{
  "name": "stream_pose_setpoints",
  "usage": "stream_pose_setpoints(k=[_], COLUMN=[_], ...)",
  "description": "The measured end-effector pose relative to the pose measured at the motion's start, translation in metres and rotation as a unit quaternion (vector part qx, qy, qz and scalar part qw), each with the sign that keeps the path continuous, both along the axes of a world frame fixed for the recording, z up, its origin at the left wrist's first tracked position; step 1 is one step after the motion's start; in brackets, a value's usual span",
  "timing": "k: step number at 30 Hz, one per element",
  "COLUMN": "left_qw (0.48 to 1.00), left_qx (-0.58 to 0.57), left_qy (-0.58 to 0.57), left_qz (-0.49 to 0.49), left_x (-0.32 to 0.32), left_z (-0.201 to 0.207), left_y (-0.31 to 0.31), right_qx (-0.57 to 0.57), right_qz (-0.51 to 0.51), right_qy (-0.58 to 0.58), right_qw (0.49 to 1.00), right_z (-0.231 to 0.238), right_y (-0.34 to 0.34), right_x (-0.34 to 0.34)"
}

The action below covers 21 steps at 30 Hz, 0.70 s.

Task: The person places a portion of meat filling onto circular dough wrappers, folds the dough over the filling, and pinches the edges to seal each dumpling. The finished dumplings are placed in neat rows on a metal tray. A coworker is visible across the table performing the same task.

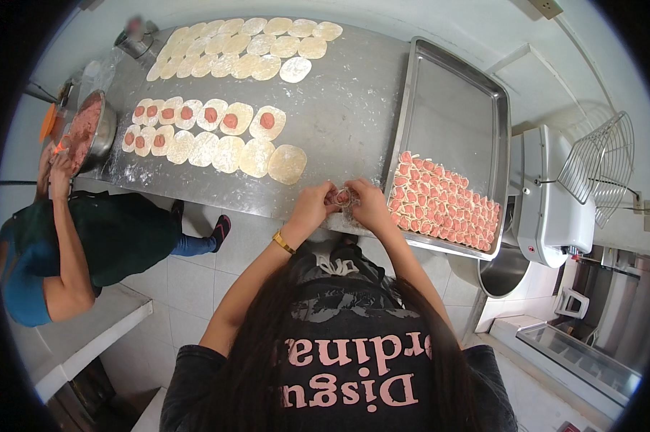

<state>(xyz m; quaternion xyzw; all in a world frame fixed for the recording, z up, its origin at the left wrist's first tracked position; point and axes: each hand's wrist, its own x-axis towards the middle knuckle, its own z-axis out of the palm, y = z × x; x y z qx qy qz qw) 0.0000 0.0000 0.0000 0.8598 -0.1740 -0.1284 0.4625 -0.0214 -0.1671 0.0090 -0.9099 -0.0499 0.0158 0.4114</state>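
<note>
Between my fingertips at the table's near edge is a small open-topped dumpling (pixel 343 196), its pink filling showing inside a gathered wrapper. My left hand (pixel 316 205) pinches it from one side, and my right hand (pixel 369 206) closes on it from the other. To the left lie flat round wrappers (pixel 228 153), several with a dab of pink meat filling (pixel 268 120) on them. Close by my right hand, a metal tray (pixel 451 101) holds tight rows of finished open dumplings (pixel 440 205) in its near part.
Bare wrappers (pixel 267 47) lie in rows at the table's far side. At the left, another person's hand (pixel 61 164) is at a metal bowl (pixel 107 129) of meat filling, by an orange-handled tool. A white machine with a wire guard (pixel 548 194) stands right of the tray.
</note>
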Motion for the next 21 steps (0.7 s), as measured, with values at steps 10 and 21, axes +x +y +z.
stream_pose_setpoints(k=[10, 21], left_qw=[1.000, 1.000], left_qx=[0.019, 0.006], left_qy=[-0.011, -0.008], left_qz=[0.008, 0.009], left_x=[0.003, 0.004], left_z=[0.009, 0.004], left_y=[-0.005, -0.009], right_qx=[-0.055, -0.001], right_qz=[-0.064, -0.060], right_qy=[-0.080, -0.040], right_qw=[0.993, 0.997], right_z=[0.006, -0.003], right_y=[0.005, 0.005], right_x=[0.002, 0.006])
